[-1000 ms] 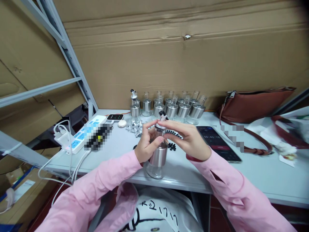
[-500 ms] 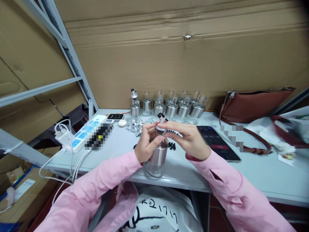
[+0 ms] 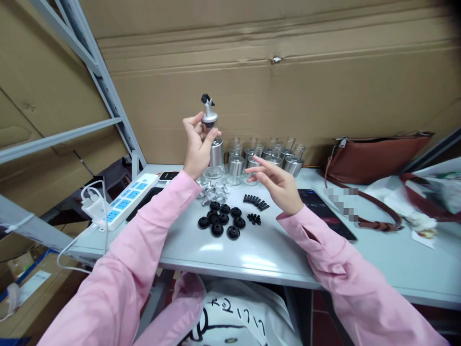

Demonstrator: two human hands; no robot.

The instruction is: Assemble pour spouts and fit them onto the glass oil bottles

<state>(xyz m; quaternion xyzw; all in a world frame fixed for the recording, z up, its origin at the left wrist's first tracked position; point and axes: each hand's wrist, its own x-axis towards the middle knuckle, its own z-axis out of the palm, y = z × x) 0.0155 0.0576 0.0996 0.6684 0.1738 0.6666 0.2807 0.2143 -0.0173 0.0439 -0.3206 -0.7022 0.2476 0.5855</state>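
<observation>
A spout-topped bottle [image 3: 216,153], neck gripped in the fingers of the left hand [image 3: 197,146], is held upright beside clustered bottles [image 3: 236,166] at the rear of the tabletop [image 3: 216,259]; the right hand [image 3: 275,185], fingers apart, hovers near black strips [image 3: 256,201].

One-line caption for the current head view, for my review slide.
Left hand holds a pourer-topped glass bottle by the neck; right hand, open, holds nothing.

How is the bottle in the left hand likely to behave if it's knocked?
The bottle is probably fragile: its base looks like clear glass. Its smooth, shiny metal sleeve may be slippery. With a tall pourer on top, it could tip.
</observation>
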